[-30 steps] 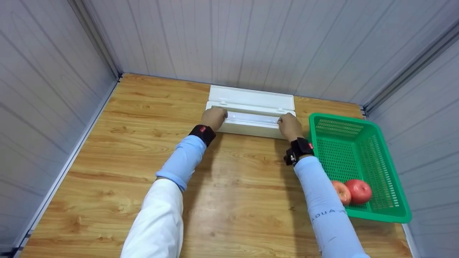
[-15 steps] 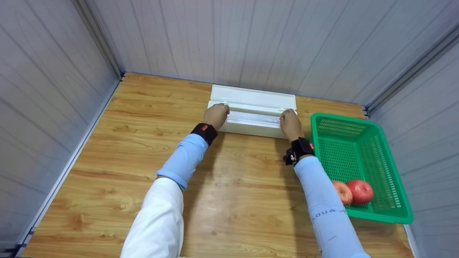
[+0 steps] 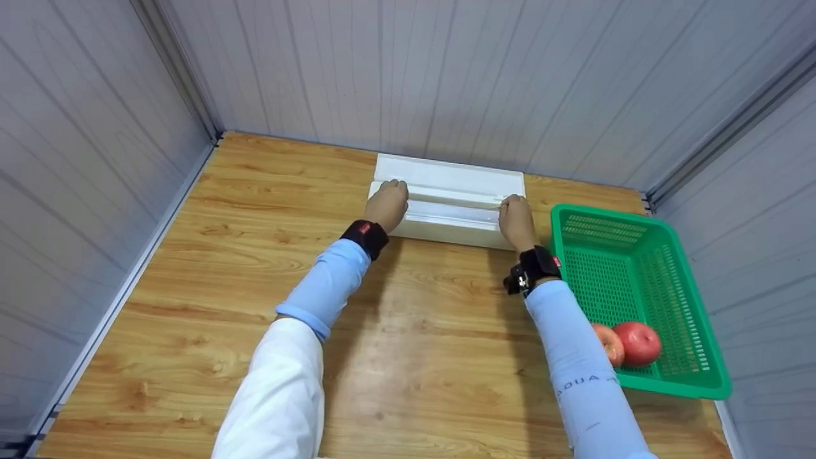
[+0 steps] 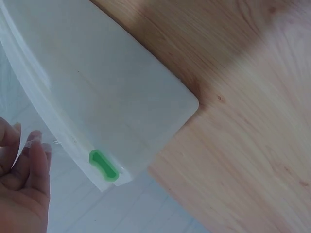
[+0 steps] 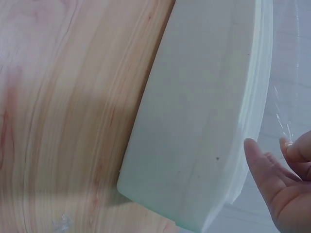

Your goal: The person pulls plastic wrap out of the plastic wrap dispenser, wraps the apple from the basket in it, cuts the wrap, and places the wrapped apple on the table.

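A long white cling film dispenser (image 3: 446,232) lies on the table near the back wall, its lid (image 3: 449,171) folded back. My left hand (image 3: 387,205) is above its left end and my right hand (image 3: 517,222) above its right end. In the left wrist view, my left fingers pinch a bit of clear cling film (image 4: 35,142). In the right wrist view, stretched cling film (image 5: 288,130) runs to my right fingertips, which pinch it. A green end piece (image 4: 104,165) shows on the dispenser's edge. Most of the film is too transparent to follow.
To the right stands a green plastic basket (image 3: 698,287) with two red apples (image 3: 637,343) at its near end, one partly behind my right sleeve. Panelled walls (image 3: 446,76) enclose the wooden table (image 3: 421,357) at the back and sides.
Both hands have shifted slightly away from me, up over the dispenser's opening, still with fingers pinched. The dispenser, basket and apples stay in place.
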Demonstrator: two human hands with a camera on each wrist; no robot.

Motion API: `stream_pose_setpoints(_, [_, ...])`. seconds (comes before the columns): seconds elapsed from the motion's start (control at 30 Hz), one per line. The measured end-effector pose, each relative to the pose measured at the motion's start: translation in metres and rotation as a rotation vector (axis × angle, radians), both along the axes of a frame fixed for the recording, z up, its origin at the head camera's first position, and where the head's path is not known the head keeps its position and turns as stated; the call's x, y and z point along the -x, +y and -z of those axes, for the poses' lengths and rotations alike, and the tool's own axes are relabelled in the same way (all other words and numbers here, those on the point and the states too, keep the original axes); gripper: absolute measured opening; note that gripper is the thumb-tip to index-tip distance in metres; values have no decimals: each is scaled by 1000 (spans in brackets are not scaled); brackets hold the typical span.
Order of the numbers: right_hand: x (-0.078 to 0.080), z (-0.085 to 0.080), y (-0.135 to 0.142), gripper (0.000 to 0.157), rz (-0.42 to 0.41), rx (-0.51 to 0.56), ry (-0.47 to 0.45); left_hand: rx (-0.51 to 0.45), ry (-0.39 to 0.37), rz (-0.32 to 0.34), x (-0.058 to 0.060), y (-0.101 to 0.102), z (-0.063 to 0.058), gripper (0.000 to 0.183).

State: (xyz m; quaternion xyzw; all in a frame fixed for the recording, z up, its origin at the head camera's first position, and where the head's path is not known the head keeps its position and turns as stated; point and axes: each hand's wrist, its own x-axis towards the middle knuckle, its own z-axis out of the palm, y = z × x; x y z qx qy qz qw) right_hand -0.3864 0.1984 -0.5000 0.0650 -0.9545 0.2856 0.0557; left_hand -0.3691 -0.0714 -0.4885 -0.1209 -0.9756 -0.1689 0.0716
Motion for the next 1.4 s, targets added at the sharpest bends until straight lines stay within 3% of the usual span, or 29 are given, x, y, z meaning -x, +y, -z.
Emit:
stream_pose_setpoints(0.27, [-1, -7, -1, 22, 6, -1, 17, -37, 25, 22, 3, 0, 0, 16])
stream_pose_setpoints(0.37, [-2, -10, 0, 19, -30, 1, 42, 7, 57, 34, 3, -1, 0, 20])
stream_pose_setpoints(0.57, [-2, -18, 5, 19, -106, 27, 7, 92, 89, 38, 4, -4, -7, 25])
stream_pose_setpoints(0.83, [3, -29, 8, 43, -191, -13, -97, 50, 113, 52, 5, -8, -17, 27])
stream_pose_setpoints(1.07, [6, -37, 12, 23, -182, -53, 2, 64, 136, 126, 11, -7, -24, 27])
stream_pose_setpoints(1.23, [7, -41, 12, 23, -169, -60, 39, 22, 111, 160, 15, -11, -27, 20])
stream_pose_setpoints(1.4, [10, -48, 9, 22, -152, -65, 63, -25, 63, 143, 19, -15, -34, 27])
